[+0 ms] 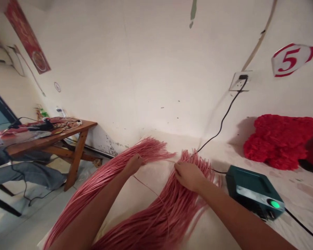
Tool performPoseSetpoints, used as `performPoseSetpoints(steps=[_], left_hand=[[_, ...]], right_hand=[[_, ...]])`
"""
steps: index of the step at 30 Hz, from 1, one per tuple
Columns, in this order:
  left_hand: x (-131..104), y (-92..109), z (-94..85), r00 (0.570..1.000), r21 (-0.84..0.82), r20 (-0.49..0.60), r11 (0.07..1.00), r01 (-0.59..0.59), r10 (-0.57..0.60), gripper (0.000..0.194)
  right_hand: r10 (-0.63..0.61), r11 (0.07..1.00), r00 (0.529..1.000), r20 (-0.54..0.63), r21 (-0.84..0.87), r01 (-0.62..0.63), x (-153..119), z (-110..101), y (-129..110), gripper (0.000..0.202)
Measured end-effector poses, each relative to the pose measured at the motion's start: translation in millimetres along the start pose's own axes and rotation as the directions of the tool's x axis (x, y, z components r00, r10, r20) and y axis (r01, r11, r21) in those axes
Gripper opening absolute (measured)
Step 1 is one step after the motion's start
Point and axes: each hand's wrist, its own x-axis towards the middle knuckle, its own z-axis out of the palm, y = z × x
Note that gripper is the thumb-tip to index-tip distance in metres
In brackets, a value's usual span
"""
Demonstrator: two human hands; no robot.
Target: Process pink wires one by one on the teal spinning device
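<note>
Two bundles of long, thin pink strands lie on the pale tabletop. My left hand (134,165) is closed in a pinch over the far end of the left bundle (99,184). Over the upper end of the right bundle (156,215), my right hand (189,175) is closed too, thumb against fingers. A single thin pink strand (169,160) stretches between the two hands. From below my left hand, a loose strand (148,188) curves down across the right bundle. The fingertips of both hands are small and partly hidden.
Right of my hands stands a dark green electrical box (253,191) with a lit green switch. Its black cord (221,123) leads up to a wall socket (240,81). Red ruffled material (281,142) is piled behind it. At left, a person sits by a wooden table (79,152).
</note>
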Motion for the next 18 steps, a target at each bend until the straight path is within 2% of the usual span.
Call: performPoseSetpoints(steps=[4,7,9,11,13,15,18], left_hand=[[32,-12,-12.0,0.994,0.085,-0.102,0.995,0.050,-0.041,0.033],[46,-22,-19.1,0.986,0.120,-0.160,0.991,0.055,-0.035,0.033],[47,-25,-19.0,0.984,0.141,-0.179,0.989,0.043,-0.017,0.033],[45,-23,-19.2,0.982,0.165,-0.191,0.986,0.016,0.016,0.032],[42,-19,-24.8,0.974,0.195,-0.218,0.981,-0.016,0.060,0.032],[41,-14,-38.1,0.958,0.232,-0.275,0.972,-0.023,0.088,0.032],[40,-10,-65.4,0.928,0.288,-0.366,0.957,0.046,0.065,0.033]], right_hand=[[0.153,0.988,0.985,0.073,-0.027,-0.152,-12,1,19,0.026],[0.303,0.953,0.938,0.167,-0.062,-0.297,-38,1,39,0.023],[0.354,0.935,0.908,0.223,-0.053,-0.352,-54,2,45,0.020],[0.363,0.928,0.898,0.249,-0.014,-0.371,-65,7,46,0.012],[0.347,0.930,0.907,0.241,0.039,-0.366,-70,14,42,0.017],[0.322,0.933,0.922,0.214,0.091,-0.347,-72,20,39,0.020],[0.268,0.941,0.951,0.154,0.169,-0.293,-72,26,33,0.020]])
